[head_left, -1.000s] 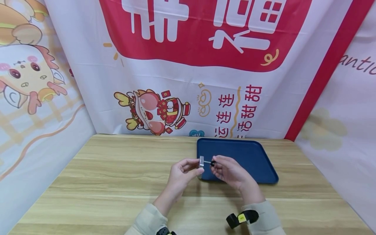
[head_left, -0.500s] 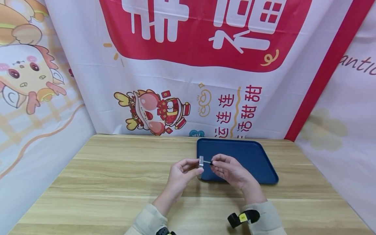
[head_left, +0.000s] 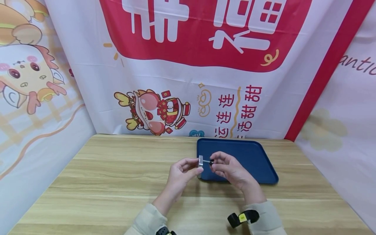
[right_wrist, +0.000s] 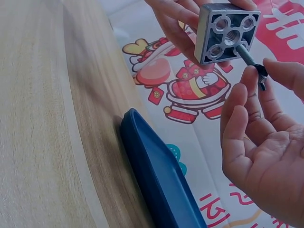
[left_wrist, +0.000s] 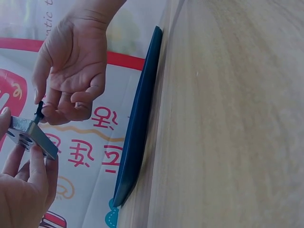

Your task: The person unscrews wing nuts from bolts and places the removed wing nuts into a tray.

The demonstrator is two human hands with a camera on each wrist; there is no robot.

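My left hand (head_left: 180, 178) grips a square silver metal block (right_wrist: 228, 33) by its edges, above the table near the tray's left end. In the right wrist view the block's face shows several holes, with a larger threaded one in the middle. A thumb screw (right_wrist: 247, 55) with a black winged head stands in one corner hole, most of its threaded shank still outside. My right hand (head_left: 232, 173) pinches the black head between thumb and index finger, the other fingers loosely bent. How deep the screw's tip sits is hidden inside the block.
Below and behind the hands, a blue tray (head_left: 246, 160) lies on the wooden table (head_left: 117, 182) near its back edge. Printed cloths (head_left: 188, 75) hang behind the table and at both sides. Each wrist wears a black strap.
The right hand's fingers have shifted around the screw's black head, rolling from one hold to another. The left hand and block stay almost still, with a very slight drift left.
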